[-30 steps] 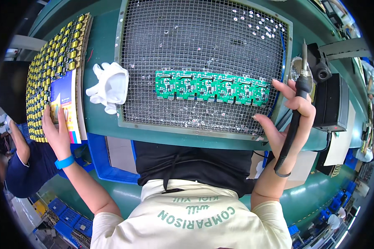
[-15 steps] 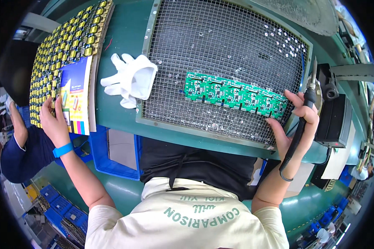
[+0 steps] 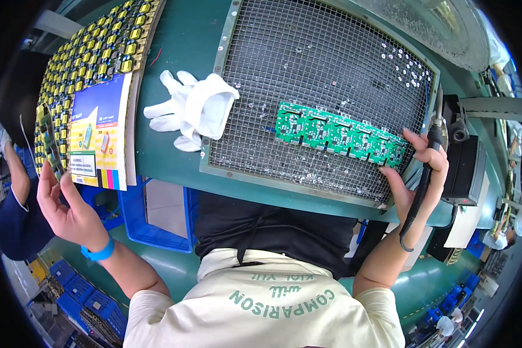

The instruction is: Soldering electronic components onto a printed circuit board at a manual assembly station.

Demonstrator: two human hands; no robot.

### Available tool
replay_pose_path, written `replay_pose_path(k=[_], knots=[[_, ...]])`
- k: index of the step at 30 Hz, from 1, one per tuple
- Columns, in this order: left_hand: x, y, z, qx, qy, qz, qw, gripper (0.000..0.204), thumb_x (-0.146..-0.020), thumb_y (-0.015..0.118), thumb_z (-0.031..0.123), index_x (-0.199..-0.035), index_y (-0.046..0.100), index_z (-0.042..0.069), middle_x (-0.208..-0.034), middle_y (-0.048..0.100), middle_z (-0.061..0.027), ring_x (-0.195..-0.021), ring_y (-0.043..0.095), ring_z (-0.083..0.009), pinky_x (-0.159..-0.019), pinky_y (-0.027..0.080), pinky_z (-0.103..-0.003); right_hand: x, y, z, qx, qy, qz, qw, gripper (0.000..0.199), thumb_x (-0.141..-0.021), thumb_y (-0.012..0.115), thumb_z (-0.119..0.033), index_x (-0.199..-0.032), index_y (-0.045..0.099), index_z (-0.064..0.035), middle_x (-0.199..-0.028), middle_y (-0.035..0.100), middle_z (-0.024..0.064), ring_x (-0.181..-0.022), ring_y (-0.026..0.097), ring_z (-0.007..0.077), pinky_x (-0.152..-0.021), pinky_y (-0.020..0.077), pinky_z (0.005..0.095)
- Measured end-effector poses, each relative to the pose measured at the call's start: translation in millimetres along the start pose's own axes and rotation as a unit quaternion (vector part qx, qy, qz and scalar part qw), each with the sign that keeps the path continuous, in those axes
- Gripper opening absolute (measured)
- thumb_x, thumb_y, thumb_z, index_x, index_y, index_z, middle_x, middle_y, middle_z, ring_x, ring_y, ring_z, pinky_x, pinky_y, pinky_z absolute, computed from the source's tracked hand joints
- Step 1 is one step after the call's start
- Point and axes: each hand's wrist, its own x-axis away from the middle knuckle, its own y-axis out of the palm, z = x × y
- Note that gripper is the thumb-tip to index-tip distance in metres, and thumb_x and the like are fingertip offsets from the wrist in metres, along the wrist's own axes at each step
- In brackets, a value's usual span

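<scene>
Here the left hand [image 3: 61, 200] pinches a small green board strip [image 3: 49, 142] beside the tray of yellow components [image 3: 93, 52], with white gloves [image 3: 194, 107] lying nearby. The right hand [image 3: 417, 180] grips a black soldering iron [image 3: 426, 159] while its fingers touch the end of the green circuit-board panel [image 3: 339, 133] on the wire mesh frame [image 3: 319, 69].

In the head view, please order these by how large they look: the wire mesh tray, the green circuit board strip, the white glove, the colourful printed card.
1. wire mesh tray
2. green circuit board strip
3. white glove and colourful printed card: these look alike in size, so I do not rank them.
</scene>
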Motion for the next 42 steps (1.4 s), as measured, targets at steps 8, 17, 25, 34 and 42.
replay_pose_path(k=[8, 17, 25, 34, 42], knots=[[25.7, -15.4, 35.8, 0.679, -0.386, -0.262, 0.566, 0.048, -0.096, 0.051, 0.033, -0.124, 0.047, -0.006, -0.124, 0.055, -0.0198, -0.099, 0.062, -0.0246, -0.077, 0.053, -0.033, 13.1, -3.0, 14.4, -0.165, 0.045, 0.019, 0.985, 0.062, -0.066, 0.084, -0.010, -0.109, 0.039, -0.0075, -0.118, 0.061, 0.0186, -0.099, 0.056, 0.0197, -0.093, 0.0409, 0.0350], [4.7, 2.0, 126.6, 0.702, -0.321, -0.367, 0.519, 0.031, -0.093, 0.060, 0.020, -0.107, 0.061, -0.008, -0.092, 0.066, -0.0070, -0.080, 0.061, -0.0105, -0.072, 0.048, -0.023, 29.9, -108.0, 82.0, -0.160, 0.114, 0.236, 0.952, 0.051, -0.077, 0.064, 0.009, -0.118, 0.037, -0.0069, -0.123, 0.057, 0.0215, -0.111, 0.058, 0.0247, -0.097, 0.0443, 0.0349], [-18.3, 26.6, 156.9, 0.662, -0.281, -0.578, 0.385, 0.032, -0.090, 0.066, 0.018, -0.108, 0.063, -0.008, -0.091, 0.065, -0.0046, -0.078, 0.058, -0.0064, -0.071, 0.047, -0.021, -82.5, -75.6, 124.4, 0.048, 0.107, 0.279, 0.953, 0.033, -0.084, 0.069, -0.001, -0.107, 0.046, -0.0032, -0.119, 0.057, 0.0196, -0.094, 0.065, 0.0218, -0.088, 0.0499, 0.0309], [-34.2, 34.6, 193.4, 0.563, -0.068, -0.578, 0.587, 0.037, -0.073, 0.080, 0.017, -0.100, 0.068, -0.004, -0.083, 0.066, -0.0068, -0.070, 0.059, -0.0094, -0.063, 0.047, -0.021, 0.5, -42.5, 63.3, -0.153, 0.034, 0.264, 0.952, 0.038, -0.083, 0.071, -0.002, -0.108, 0.042, -0.0027, -0.109, 0.061, 0.0230, -0.092, 0.067, 0.0260, -0.084, 0.0520, 0.0364], [-36.2, 46.6, 228.9, 0.502, 0.074, -0.626, 0.592, 0.043, -0.064, 0.087, 0.021, -0.096, 0.070, -0.001, -0.083, 0.067, -0.0078, -0.067, 0.061, -0.0109, -0.059, 0.047, -0.021, 32.3, -24.6, -20.2, -0.322, 0.042, -0.025, 0.946, 0.053, -0.077, 0.078, -0.037, -0.104, 0.057, 0.0026, -0.105, 0.063, 0.0295, -0.090, 0.067, 0.0331, -0.078, 0.0550, 0.0403]])
